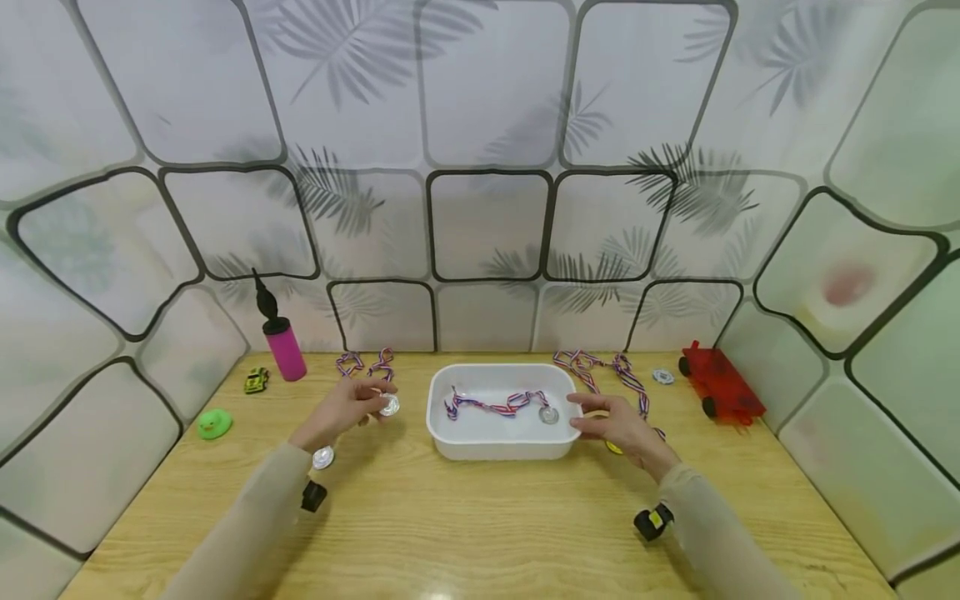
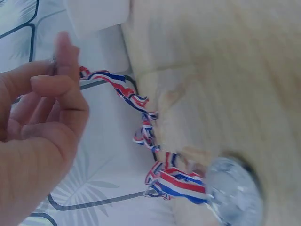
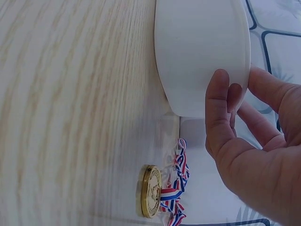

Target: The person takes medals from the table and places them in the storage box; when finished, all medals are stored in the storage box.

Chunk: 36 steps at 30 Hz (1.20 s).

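Observation:
My left hand pinches a silver medal just left of a white plastic tub. A red, white and blue ribbon trails from that hand in the left wrist view. Another silver medal lies on the table near my left wrist. Inside the tub rests a silver medal, its striped ribbon stretched across the bottom. My right hand grips the tub's right end, fingers on both sides of the rim. Below it in the right wrist view is a gold medal with a striped ribbon.
On the left of the wooden table are a green rubber duck, a small yellow-green toy car and a pink-and-black pump. Toward the right lie a red toy vehicle and a small whitish-blue item. A patterned curtain stands behind.

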Each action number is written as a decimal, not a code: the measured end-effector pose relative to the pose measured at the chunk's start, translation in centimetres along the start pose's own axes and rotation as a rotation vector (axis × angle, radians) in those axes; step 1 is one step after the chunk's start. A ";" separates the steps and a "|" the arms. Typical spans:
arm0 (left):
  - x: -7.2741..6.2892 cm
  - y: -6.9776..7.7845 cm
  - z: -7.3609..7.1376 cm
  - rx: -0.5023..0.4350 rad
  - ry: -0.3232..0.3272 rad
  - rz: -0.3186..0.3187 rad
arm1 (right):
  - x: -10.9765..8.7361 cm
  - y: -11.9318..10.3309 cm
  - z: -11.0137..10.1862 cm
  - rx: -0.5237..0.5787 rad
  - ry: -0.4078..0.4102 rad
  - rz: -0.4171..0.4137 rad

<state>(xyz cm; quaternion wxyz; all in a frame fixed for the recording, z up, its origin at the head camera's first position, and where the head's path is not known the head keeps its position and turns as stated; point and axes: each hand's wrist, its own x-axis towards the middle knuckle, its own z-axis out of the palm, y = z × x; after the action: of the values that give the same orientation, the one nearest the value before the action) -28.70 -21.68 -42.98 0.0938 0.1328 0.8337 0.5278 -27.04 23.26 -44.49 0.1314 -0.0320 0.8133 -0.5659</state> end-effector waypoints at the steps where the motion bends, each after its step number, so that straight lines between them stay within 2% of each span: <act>1: 0.2 0.2 0.0 -0.009 0.016 0.001 | 0.0 0.0 0.0 -0.002 -0.001 -0.001; 4: 0.7 0.9 -0.1 -0.028 0.051 0.020 | 0.0 0.0 -0.1 -0.006 -0.002 -0.005; 10: 1.9 2.2 -0.4 -0.035 0.108 0.114 | 0.2 0.3 -0.1 -0.004 0.004 -0.004; 16: 3.3 3.5 -0.9 -0.115 0.141 0.136 | 0.3 0.3 -0.1 0.010 0.001 -0.002; 22: 4.4 4.9 -1.3 -0.122 0.184 0.163 | 0.3 0.3 0.0 0.014 0.011 0.006; 30: 5.0 6.8 -1.7 -0.098 0.217 0.158 | 0.3 0.3 -0.1 0.004 0.012 0.009; 36: 5.2 8.3 -2.3 -0.109 0.262 0.222 | 0.2 0.4 -0.1 0.009 0.006 0.001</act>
<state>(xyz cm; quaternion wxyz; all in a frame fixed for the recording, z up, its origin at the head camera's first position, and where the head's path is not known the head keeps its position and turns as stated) -33.30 -18.61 -34.61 -0.0676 0.1487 0.7892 0.5920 -27.24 23.45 -44.83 0.1292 -0.0292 0.8111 -0.5697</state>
